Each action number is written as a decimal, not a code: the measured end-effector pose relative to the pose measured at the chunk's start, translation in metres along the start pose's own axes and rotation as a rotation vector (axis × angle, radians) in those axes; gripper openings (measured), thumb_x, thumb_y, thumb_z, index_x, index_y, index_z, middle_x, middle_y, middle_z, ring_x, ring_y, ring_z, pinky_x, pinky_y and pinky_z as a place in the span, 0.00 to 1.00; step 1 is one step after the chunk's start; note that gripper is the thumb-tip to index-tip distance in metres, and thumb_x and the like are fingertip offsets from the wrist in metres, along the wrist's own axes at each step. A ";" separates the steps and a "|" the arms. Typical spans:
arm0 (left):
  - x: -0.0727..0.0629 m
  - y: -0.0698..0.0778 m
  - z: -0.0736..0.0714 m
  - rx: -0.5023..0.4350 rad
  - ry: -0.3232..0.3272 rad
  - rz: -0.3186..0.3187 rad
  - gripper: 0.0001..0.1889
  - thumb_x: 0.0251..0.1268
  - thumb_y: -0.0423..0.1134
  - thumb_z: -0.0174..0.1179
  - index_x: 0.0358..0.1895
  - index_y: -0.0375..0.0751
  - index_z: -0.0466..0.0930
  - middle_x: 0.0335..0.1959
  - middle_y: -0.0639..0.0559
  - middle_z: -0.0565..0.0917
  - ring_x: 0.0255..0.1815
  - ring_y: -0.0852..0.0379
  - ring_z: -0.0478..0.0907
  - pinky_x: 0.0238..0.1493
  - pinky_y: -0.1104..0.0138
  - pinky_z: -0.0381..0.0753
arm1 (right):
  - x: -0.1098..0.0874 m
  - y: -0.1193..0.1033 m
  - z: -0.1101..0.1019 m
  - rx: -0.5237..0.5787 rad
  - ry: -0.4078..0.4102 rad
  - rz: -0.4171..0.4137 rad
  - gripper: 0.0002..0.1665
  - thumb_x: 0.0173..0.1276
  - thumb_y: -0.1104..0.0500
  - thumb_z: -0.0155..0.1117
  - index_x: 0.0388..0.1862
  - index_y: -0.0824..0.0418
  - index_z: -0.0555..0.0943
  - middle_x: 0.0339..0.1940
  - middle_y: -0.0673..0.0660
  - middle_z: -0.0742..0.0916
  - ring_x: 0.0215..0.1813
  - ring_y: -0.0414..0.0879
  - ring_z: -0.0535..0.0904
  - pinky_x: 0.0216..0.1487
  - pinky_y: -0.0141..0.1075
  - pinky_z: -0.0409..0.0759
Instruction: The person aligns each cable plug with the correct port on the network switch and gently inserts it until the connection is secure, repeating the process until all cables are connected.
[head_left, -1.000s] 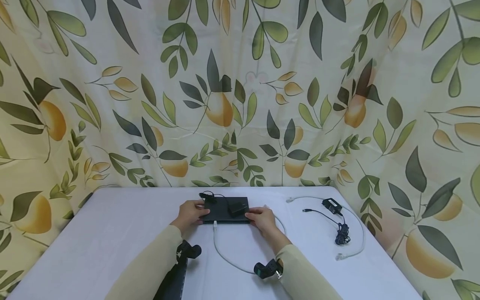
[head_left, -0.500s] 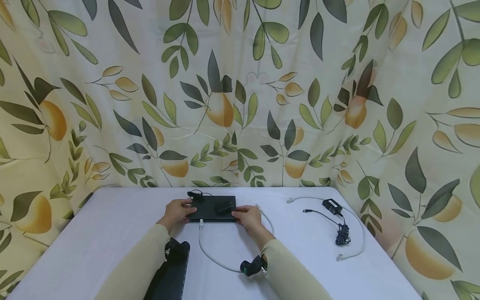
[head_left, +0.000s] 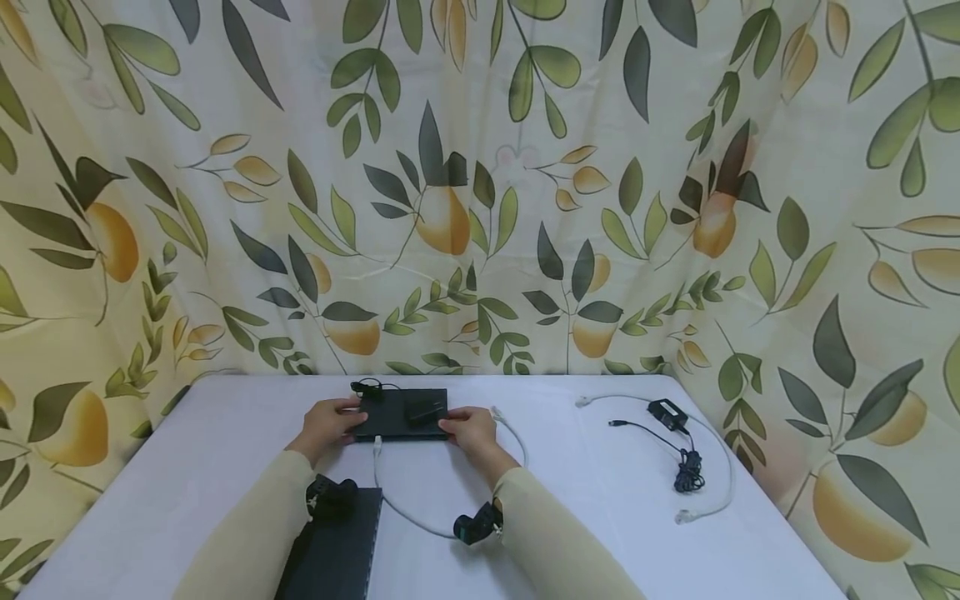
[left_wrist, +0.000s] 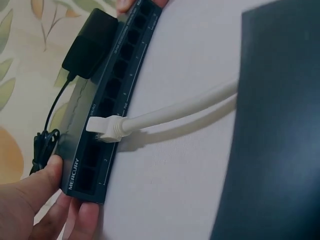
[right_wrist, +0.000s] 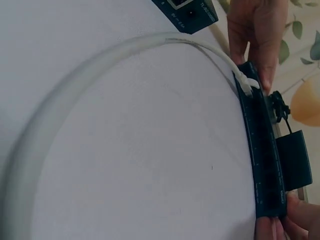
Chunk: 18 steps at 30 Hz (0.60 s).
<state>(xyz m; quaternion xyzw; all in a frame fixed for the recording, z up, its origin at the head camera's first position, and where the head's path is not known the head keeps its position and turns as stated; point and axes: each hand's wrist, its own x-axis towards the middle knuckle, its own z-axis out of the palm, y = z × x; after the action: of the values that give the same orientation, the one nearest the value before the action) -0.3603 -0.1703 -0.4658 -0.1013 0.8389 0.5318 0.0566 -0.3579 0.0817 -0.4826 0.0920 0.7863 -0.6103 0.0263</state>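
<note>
Both hands hold a black network switch [head_left: 399, 427] by its short ends, near the back of the white table. My left hand [head_left: 324, 427] grips one end, thumb on top and fingers beneath in the left wrist view; my right hand [head_left: 472, 432] pinches the other. A white Ethernet cable's plug [left_wrist: 106, 127] sits in a port on the front, marked MERCURY. The cable [head_left: 420, 525] loops over the table, and its loose end shows behind my right hand. On top of the switch lie a black power adapter [head_left: 424, 410] and its bundled cord [left_wrist: 44, 145].
A larger black switch [head_left: 337, 542] lies at the front left, under my left forearm in the head view. To the right rest a black adapter [head_left: 667, 414] with a coiled cord [head_left: 688, 472] and another white cable [head_left: 727, 471]. A leaf-patterned curtain [head_left: 480, 208] hangs behind.
Both hands have carried the switch leftward, with the adapter on top and the white cable trailing along. More of the larger black switch now shows at the front.
</note>
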 end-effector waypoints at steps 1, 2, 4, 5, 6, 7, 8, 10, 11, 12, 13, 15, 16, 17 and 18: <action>0.000 -0.001 -0.002 -0.003 0.003 -0.003 0.26 0.61 0.39 0.69 0.62 0.35 0.77 0.54 0.33 0.81 0.37 0.53 0.81 0.35 0.67 0.85 | 0.000 -0.001 0.003 0.002 -0.003 0.004 0.17 0.60 0.65 0.72 0.48 0.69 0.84 0.42 0.61 0.87 0.37 0.43 0.82 0.41 0.36 0.86; 0.000 -0.002 -0.004 -0.001 0.005 -0.002 0.26 0.62 0.39 0.68 0.63 0.35 0.77 0.55 0.32 0.80 0.38 0.52 0.81 0.36 0.67 0.86 | 0.000 -0.001 0.005 0.004 -0.007 0.006 0.17 0.60 0.66 0.72 0.48 0.69 0.84 0.42 0.61 0.87 0.37 0.43 0.83 0.41 0.36 0.86; 0.001 -0.005 -0.008 0.013 0.021 0.003 0.26 0.63 0.38 0.67 0.63 0.34 0.76 0.55 0.31 0.80 0.38 0.52 0.81 0.34 0.67 0.85 | -0.001 -0.003 0.010 0.003 -0.014 0.017 0.17 0.61 0.65 0.72 0.49 0.68 0.84 0.43 0.61 0.87 0.38 0.43 0.83 0.42 0.36 0.86; 0.002 -0.007 -0.009 0.016 0.020 0.005 0.26 0.64 0.38 0.66 0.64 0.33 0.75 0.58 0.31 0.79 0.41 0.51 0.80 0.36 0.67 0.85 | -0.001 -0.004 0.012 0.007 -0.020 0.018 0.17 0.61 0.65 0.72 0.49 0.68 0.84 0.44 0.61 0.87 0.38 0.44 0.83 0.43 0.36 0.85; 0.003 -0.008 -0.011 0.022 0.030 0.014 0.25 0.65 0.37 0.65 0.64 0.33 0.75 0.57 0.31 0.79 0.40 0.51 0.80 0.34 0.68 0.85 | -0.001 -0.006 0.013 0.007 -0.025 0.015 0.17 0.61 0.66 0.71 0.49 0.68 0.84 0.44 0.61 0.87 0.39 0.44 0.83 0.43 0.37 0.85; 0.003 -0.010 -0.012 0.030 0.037 0.023 0.25 0.65 0.37 0.65 0.64 0.32 0.74 0.57 0.31 0.79 0.39 0.52 0.80 0.34 0.68 0.85 | -0.002 -0.007 0.015 0.005 -0.031 0.016 0.17 0.61 0.66 0.71 0.50 0.68 0.84 0.45 0.61 0.87 0.39 0.44 0.83 0.43 0.37 0.85; 0.005 -0.011 -0.013 0.036 0.046 0.035 0.25 0.65 0.37 0.65 0.64 0.32 0.75 0.57 0.31 0.80 0.37 0.53 0.80 0.32 0.69 0.84 | -0.002 -0.008 0.016 0.004 -0.037 0.016 0.17 0.62 0.66 0.71 0.50 0.68 0.84 0.45 0.61 0.86 0.40 0.44 0.83 0.44 0.37 0.85; 0.006 -0.014 -0.017 0.045 0.057 0.055 0.24 0.65 0.37 0.65 0.63 0.32 0.75 0.55 0.31 0.81 0.35 0.55 0.79 0.30 0.70 0.83 | -0.001 -0.011 0.019 0.007 -0.051 0.014 0.17 0.62 0.66 0.70 0.51 0.69 0.83 0.46 0.62 0.86 0.41 0.45 0.83 0.45 0.37 0.85; 0.006 -0.015 -0.018 0.049 0.061 0.061 0.24 0.65 0.36 0.65 0.63 0.31 0.75 0.54 0.32 0.81 0.34 0.56 0.79 0.30 0.70 0.83 | -0.001 -0.013 0.021 0.010 -0.056 0.012 0.18 0.62 0.67 0.70 0.51 0.69 0.83 0.46 0.62 0.86 0.41 0.45 0.83 0.45 0.37 0.85; 0.007 -0.016 -0.020 0.057 0.070 0.068 0.24 0.65 0.37 0.65 0.62 0.31 0.76 0.54 0.32 0.82 0.32 0.57 0.79 0.29 0.71 0.83 | -0.001 -0.014 0.023 0.011 -0.060 0.013 0.17 0.62 0.67 0.70 0.51 0.69 0.83 0.46 0.62 0.86 0.41 0.44 0.83 0.45 0.37 0.85; 0.007 -0.017 -0.022 0.061 0.073 0.068 0.24 0.65 0.37 0.65 0.62 0.31 0.76 0.54 0.32 0.82 0.32 0.57 0.78 0.29 0.71 0.82 | 0.000 -0.014 0.025 0.011 -0.064 0.012 0.17 0.62 0.68 0.70 0.51 0.69 0.83 0.45 0.62 0.87 0.40 0.44 0.83 0.44 0.37 0.86; 0.009 -0.019 -0.026 0.073 0.079 0.067 0.24 0.65 0.37 0.65 0.62 0.32 0.76 0.54 0.32 0.82 0.33 0.56 0.78 0.29 0.72 0.82 | 0.000 -0.016 0.030 0.012 -0.071 0.002 0.17 0.62 0.69 0.69 0.51 0.70 0.83 0.44 0.63 0.87 0.39 0.44 0.83 0.43 0.37 0.86; 0.009 -0.020 -0.029 0.084 0.081 0.066 0.23 0.65 0.37 0.64 0.62 0.31 0.76 0.54 0.31 0.81 0.33 0.55 0.78 0.29 0.72 0.81 | 0.000 -0.016 0.033 0.010 -0.074 0.001 0.17 0.62 0.69 0.69 0.51 0.70 0.83 0.43 0.62 0.88 0.38 0.44 0.83 0.43 0.36 0.86; 0.009 -0.021 -0.032 0.094 0.084 0.066 0.23 0.66 0.38 0.64 0.62 0.31 0.76 0.54 0.31 0.81 0.34 0.55 0.78 0.29 0.72 0.81 | 0.000 -0.016 0.037 0.012 -0.077 -0.003 0.17 0.62 0.69 0.69 0.51 0.70 0.83 0.43 0.63 0.88 0.37 0.43 0.83 0.42 0.36 0.86; 0.009 -0.023 -0.034 0.100 0.086 0.064 0.23 0.66 0.38 0.64 0.62 0.31 0.76 0.54 0.31 0.81 0.34 0.55 0.78 0.30 0.72 0.81 | -0.001 -0.017 0.040 0.014 -0.077 -0.007 0.17 0.62 0.69 0.69 0.51 0.71 0.83 0.43 0.63 0.88 0.37 0.43 0.84 0.41 0.36 0.86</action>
<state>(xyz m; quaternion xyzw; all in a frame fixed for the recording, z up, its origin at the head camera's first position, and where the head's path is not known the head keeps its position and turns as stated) -0.3638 -0.2119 -0.4728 -0.0942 0.8689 0.4858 0.0082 -0.3627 0.0391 -0.4766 0.0658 0.7806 -0.6192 0.0539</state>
